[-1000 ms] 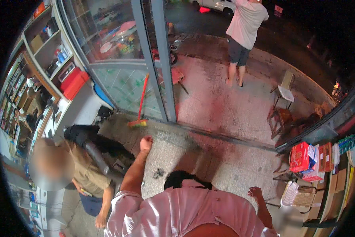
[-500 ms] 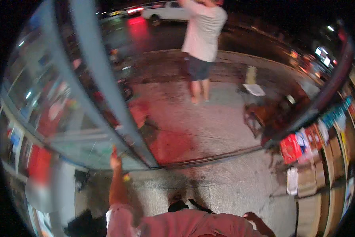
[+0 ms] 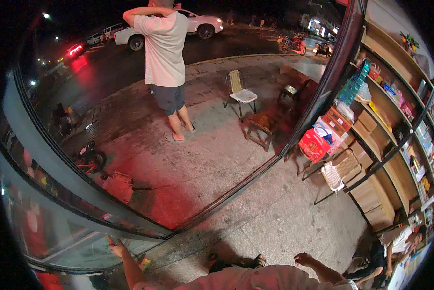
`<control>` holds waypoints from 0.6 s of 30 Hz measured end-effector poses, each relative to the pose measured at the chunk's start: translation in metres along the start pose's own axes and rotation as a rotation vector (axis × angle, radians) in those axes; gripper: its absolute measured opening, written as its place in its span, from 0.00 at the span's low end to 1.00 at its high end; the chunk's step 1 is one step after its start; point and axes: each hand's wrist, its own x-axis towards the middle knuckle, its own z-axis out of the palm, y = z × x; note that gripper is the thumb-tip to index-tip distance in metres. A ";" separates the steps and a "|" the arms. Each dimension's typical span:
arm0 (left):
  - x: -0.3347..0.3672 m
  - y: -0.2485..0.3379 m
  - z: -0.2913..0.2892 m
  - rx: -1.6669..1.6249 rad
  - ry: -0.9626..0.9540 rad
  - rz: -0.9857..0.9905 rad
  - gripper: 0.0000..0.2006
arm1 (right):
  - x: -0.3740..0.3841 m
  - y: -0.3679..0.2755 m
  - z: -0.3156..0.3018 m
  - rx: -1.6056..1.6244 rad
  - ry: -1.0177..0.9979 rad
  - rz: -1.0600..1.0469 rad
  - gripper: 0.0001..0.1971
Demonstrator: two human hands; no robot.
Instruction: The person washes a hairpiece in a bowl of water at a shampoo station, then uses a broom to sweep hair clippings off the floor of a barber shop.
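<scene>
My left hand (image 3: 117, 248) reaches out at the lower left, fingers extended beside the glass door panel (image 3: 89, 252). Whether the fingertips touch the glass, I cannot tell. A small yellow and green thing (image 3: 145, 262) shows beside that forearm, too small to name. My right hand (image 3: 303, 259) hangs away from my body over the concrete floor, its fingers loosely bent with nothing visible in them. The grey door frame (image 3: 94, 212) stands ahead of my left hand, and the floor track (image 3: 226, 191) runs from it toward the right.
Beyond the track, a person in a white shirt (image 3: 164, 53) stands on the pavement, near a chair (image 3: 241, 94) and a wooden stool (image 3: 260, 129). To the right are a red box (image 3: 314, 145), another chair (image 3: 332, 176) and shelves (image 3: 386, 121). Another person (image 3: 398, 244) sits at lower right.
My view has swung to the right, bringing the shelves, chairs and seated person into sight. The standing person now appears farther left. My left hand stays by the glass panel.
</scene>
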 end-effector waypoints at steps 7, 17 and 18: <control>0.008 -0.007 -0.047 -0.283 -0.510 0.266 0.14 | -0.033 0.059 0.035 0.124 0.013 0.086 0.10; -0.292 0.164 -0.185 -0.608 -1.102 1.224 0.10 | 0.010 0.011 0.035 0.107 0.259 -0.641 0.13; -0.315 0.195 -0.215 -0.621 -1.246 1.158 0.10 | 0.003 -0.016 0.035 0.507 0.062 -0.471 0.10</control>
